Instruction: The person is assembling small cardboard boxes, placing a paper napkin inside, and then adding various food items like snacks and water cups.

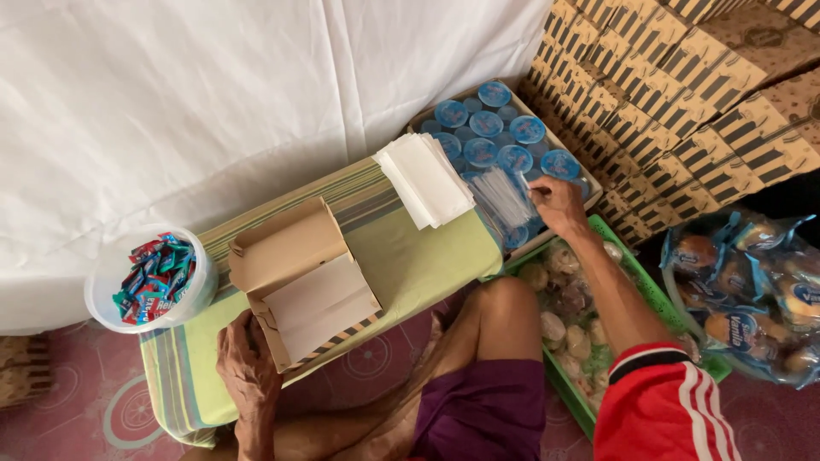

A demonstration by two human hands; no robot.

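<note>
An open cardboard box lined with white paper lies on a striped green cloth. My left hand holds its near left corner. My right hand reaches out to a bundle of clear wrapped straws, with the fingertips pinched on one straw at the bundle's far edge. The straws rest on a carton of sealed water cups with blue lids. A stack of white paper napkins lies just left of the straws.
A clear tub of wrapped candies stands at the left. Stacked brown patterned boxes fill the upper right. A green crate of wrapped snacks and a clear bag of packaged buns sit on the right. A white sheet hangs behind.
</note>
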